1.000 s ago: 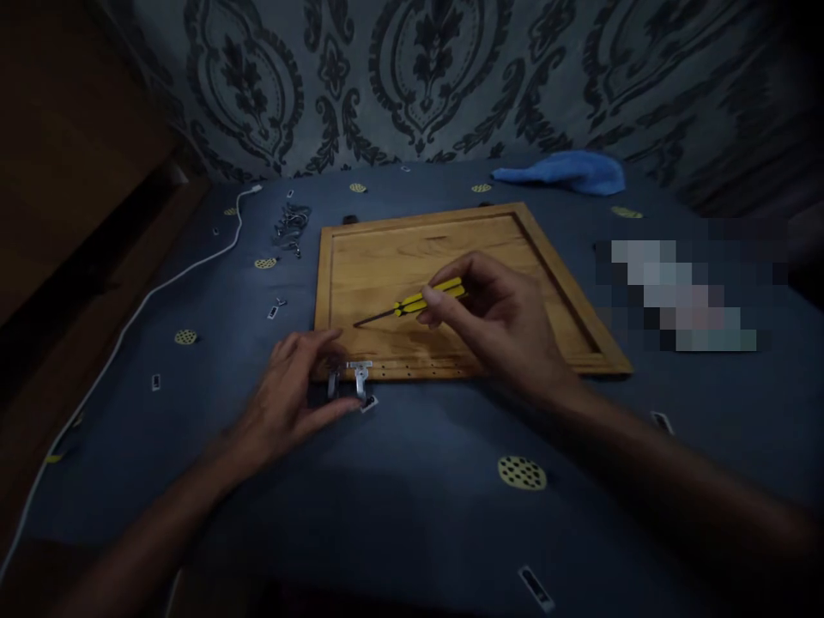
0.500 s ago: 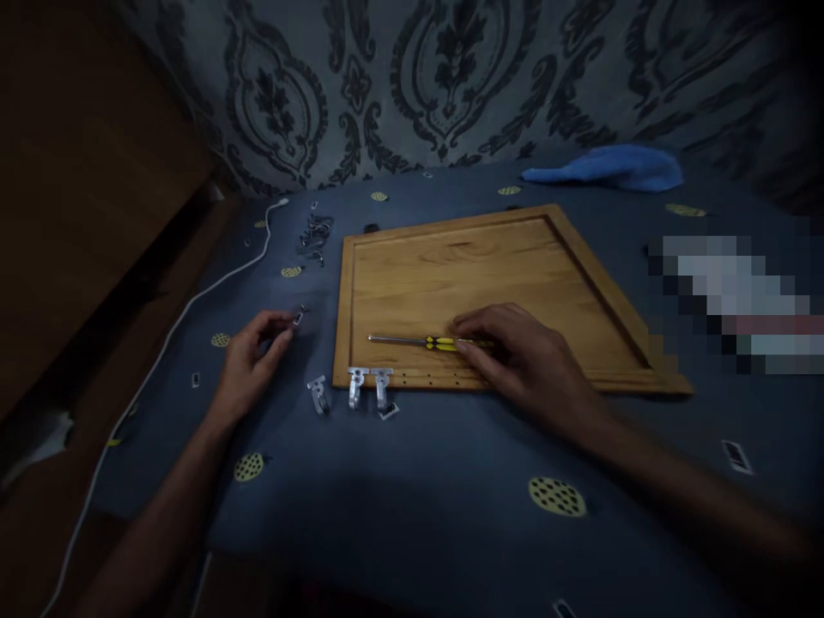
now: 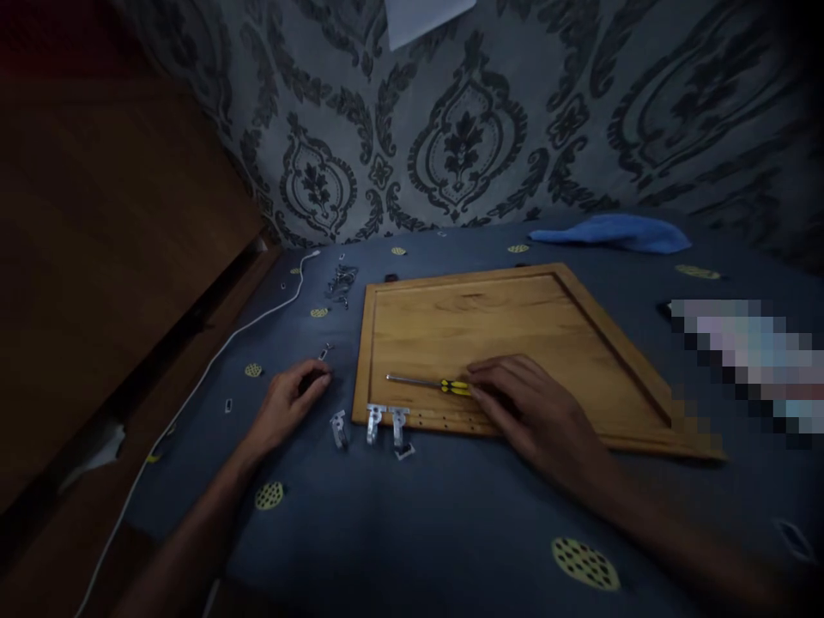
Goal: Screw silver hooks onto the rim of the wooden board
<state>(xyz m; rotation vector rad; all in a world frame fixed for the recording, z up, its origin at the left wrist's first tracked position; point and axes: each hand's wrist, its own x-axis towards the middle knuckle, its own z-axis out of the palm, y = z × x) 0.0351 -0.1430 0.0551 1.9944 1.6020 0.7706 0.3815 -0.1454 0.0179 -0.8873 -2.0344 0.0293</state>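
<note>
A wooden board (image 3: 515,318) lies on a dark blue patterned cloth. My right hand (image 3: 534,408) rests on the board's near part, its fingers bent over the handle of a yellow-and-black screwdriver (image 3: 431,383) that lies flat with its shaft pointing left. Two metal hooks (image 3: 386,423) sit on the board's near left edge, and a third hook (image 3: 339,428) lies loose just left of them. My left hand (image 3: 289,402) is on the cloth left of the board, with its fingers curled together. What they hold, if anything, is hidden.
A pile of metal hooks (image 3: 341,279) and a small screw (image 3: 324,352) lie left of the board. A white cable (image 3: 257,322) runs along the cloth's left edge beside wooden furniture (image 3: 96,257). A blue rag (image 3: 611,232) lies by the patterned wall.
My right hand has lowered the screwdriver flat onto the board. My left hand has left the hooks at the board's edge and gone left to the cloth, curling its fingers. The view tilted up.
</note>
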